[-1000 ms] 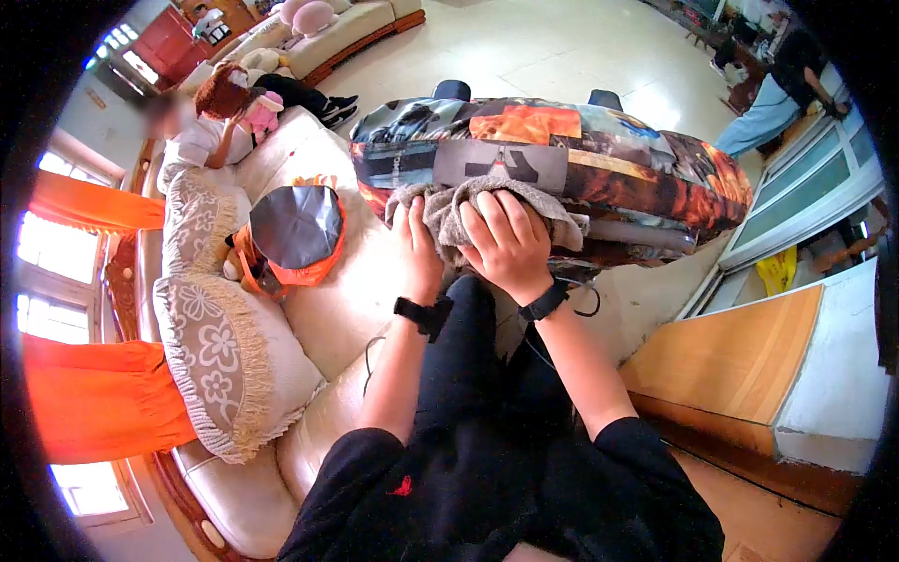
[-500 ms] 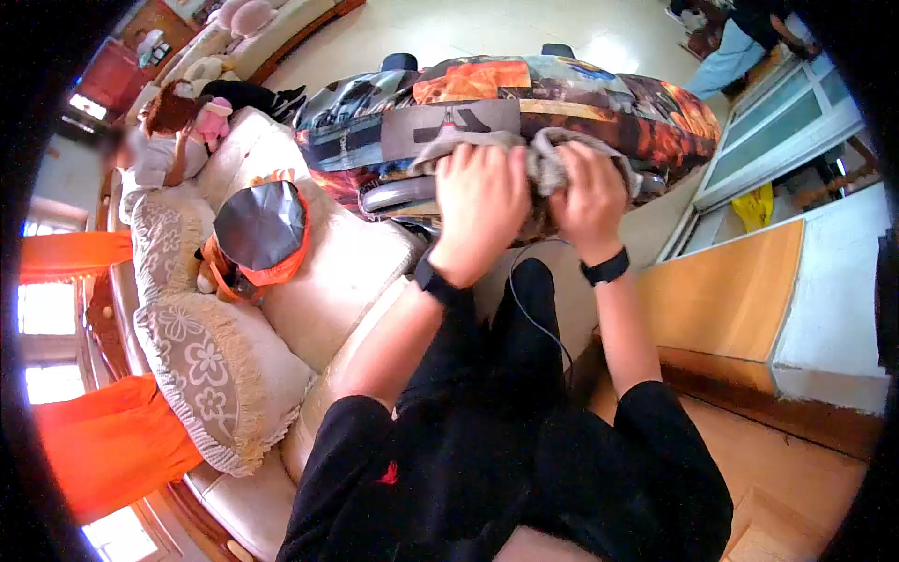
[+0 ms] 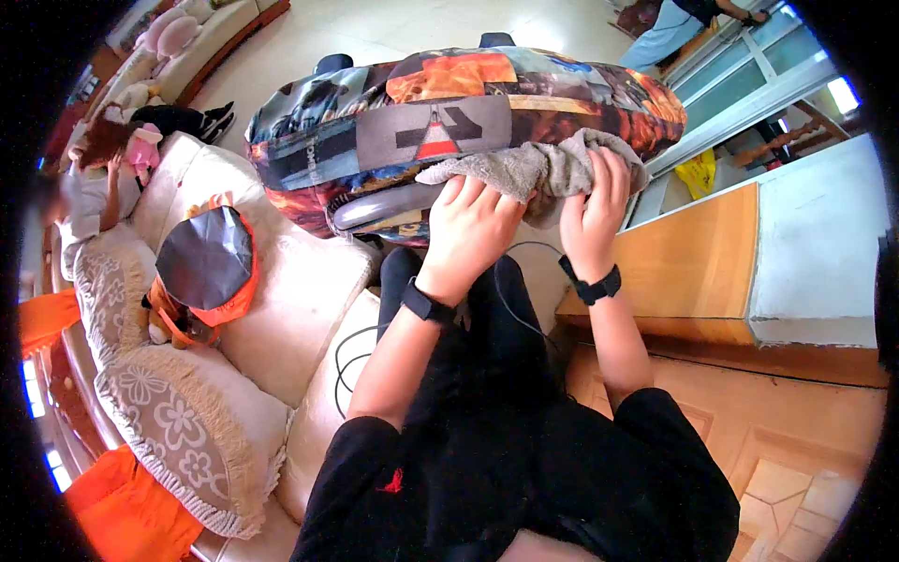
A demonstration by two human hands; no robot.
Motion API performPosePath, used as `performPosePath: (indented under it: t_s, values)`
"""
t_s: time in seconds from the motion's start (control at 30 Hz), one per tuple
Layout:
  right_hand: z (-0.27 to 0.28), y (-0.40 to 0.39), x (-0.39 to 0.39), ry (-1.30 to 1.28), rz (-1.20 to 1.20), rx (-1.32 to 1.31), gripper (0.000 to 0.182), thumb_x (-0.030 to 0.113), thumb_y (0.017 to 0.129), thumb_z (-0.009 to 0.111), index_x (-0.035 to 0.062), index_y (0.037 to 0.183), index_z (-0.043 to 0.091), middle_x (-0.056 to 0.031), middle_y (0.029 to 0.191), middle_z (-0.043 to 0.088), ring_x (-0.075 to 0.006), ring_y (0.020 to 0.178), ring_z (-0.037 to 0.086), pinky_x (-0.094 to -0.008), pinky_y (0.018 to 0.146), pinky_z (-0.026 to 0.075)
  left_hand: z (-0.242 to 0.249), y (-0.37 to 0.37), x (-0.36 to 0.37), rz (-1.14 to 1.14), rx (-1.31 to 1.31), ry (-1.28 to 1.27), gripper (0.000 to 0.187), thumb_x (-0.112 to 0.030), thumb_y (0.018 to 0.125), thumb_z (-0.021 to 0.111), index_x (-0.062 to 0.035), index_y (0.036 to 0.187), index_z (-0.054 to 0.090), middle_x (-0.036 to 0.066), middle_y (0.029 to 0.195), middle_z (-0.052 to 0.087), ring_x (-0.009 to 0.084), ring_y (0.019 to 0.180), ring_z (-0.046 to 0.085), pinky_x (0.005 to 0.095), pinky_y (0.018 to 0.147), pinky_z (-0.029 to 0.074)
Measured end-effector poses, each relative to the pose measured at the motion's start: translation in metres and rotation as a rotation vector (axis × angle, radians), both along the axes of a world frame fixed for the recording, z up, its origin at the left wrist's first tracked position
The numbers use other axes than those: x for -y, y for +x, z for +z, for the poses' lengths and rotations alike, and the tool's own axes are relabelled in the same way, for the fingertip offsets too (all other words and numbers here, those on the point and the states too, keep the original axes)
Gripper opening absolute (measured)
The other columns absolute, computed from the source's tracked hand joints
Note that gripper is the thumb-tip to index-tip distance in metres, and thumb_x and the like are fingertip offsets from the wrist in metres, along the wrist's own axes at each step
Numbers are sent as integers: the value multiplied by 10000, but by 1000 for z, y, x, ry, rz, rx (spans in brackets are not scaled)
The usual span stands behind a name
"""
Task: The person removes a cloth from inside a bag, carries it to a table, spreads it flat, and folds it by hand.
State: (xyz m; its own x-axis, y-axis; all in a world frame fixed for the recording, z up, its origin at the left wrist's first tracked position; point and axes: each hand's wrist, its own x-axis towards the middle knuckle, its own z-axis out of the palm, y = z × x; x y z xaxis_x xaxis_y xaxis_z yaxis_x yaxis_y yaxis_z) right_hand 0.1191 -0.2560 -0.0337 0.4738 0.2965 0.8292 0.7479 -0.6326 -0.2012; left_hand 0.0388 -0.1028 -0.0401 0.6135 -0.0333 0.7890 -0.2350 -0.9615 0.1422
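A crumpled grey-beige cloth (image 3: 510,171) lies along the near edge of a large suitcase-like object in a colourful printed cover (image 3: 552,117). My left hand (image 3: 473,229) is closed on the cloth's lower left part, its fingers bent over the edge. To the right, my right hand (image 3: 595,211) grips the cloth's other end, with its fingers over the fabric. A grey handle-like strip (image 3: 384,208) shows on the cover's near side, left of the cloth. Both wrists wear black bands. What lies under the cloth is hidden.
On the left, a cream sofa (image 3: 267,290) holds a dark-topped orange bag (image 3: 208,258) and a patterned cushion (image 3: 183,393). A wooden-topped cabinet (image 3: 702,262) stands at right. One person sits far left; another is at the upper right. A thin cable loops near my knees.
The view has turned, so the sofa and covered object sit further left. The cloth now stretches more openly between my hands, and the printed picture behind it shows more.
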Motion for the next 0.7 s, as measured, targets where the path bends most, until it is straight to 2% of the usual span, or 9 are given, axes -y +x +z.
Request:
performPosePath:
  t_s: [0.07, 0.23, 0.33, 0.4, 0.43, 0.47, 0.57, 0.67, 0.7]
  values:
    - [1, -15, -9, -5, 35, -54, 415, 84, 710, 539, -19, 1112, 526, -196, 1176, 475, -396, 1106, 442, -475, 965, 340, 6, -6, -10, 14, 24, -9, 167, -213, 759, 654, -124, 892, 606, 2, 765, 572, 188, 735, 543, 318, 694, 424]
    - [9, -43, -41, -17, 179, -62, 402, 144, 708, 576, -18, 1076, 570, -190, 1148, 485, -390, 1075, 464, -472, 930, 368, 3, -30, -44, 94, 60, -14, 134, -216, 736, 686, -138, 817, 613, -1, 745, 574, 180, 714, 550, 320, 672, 426]
    - [8, -55, -71, -9, 295, -48, 394, 194, 705, 588, 0, 1047, 600, -176, 1087, 494, -372, 1039, 478, -462, 901, 379, -11, -49, -73, 180, 59, -63, 121, -187, 760, 671, -98, 806, 604, 53, 780, 595, 243, 756, 561, 378, 713, 419]
    - [14, -61, -96, 12, 334, -50, 374, 249, 709, 595, 19, 1002, 616, -134, 980, 516, -334, 960, 500, -439, 853, 382, -14, -58, -87, 199, 75, -149, 101, -163, 805, 623, -65, 806, 605, 90, 777, 591, 285, 783, 554, 404, 737, 405]
    - [18, -62, -108, -8, 329, -34, 364, 265, 713, 592, 27, 986, 619, -117, 940, 518, -320, 923, 500, -433, 824, 384, -16, -59, -91, 180, 94, -237, 127, -129, 859, 548, -18, 821, 598, 131, 773, 573, 315, 771, 535, 408, 725, 392]
    - [21, -63, -118, -27, 322, -20, 355, 281, 717, 589, 34, 970, 622, -100, 900, 520, -306, 885, 499, -427, 796, 386, -19, -63, -95, 172, 92, -237, 127, -129, 859, 548, -18, 821, 598, 131, 773, 573, 315, 771, 535, 408, 725, 392]
    - [21, -68, -137, -104, 257, 85, 347, 327, 733, 574, 65, 955, 626, -68, 822, 498, -269, 793, 474, -406, 747, 378, -23, -70, -102, 74, -108, -757, 216, -107, 918, 431, 48, 859, 569, 197, 808, 550, 358, 771, 508, 420, 701, 377]
    - [17, -74, -135, -115, 227, 41, 320, 283, 735, 580, 84, 981, 633, -70, 901, 519, -271, 857, 478, -399, 796, 363, -26, -72, -104, 110, -157, -832, 231, -119, 924, 416, 48, 891, 574, 201, 823, 554, 362, 789, 509, 423, 710, 381]
    - [14, -74, -135, -111, 220, 36, 313, 296, 740, 580, 86, 967, 628, -78, 912, 517, -277, 872, 478, -403, 805, 361, -26, -68, -101, 83, -42, -780, 240, -123, 933, 402, 46, 952, 570, 204, 872, 561, 367, 824, 510, 425, 739, 379]
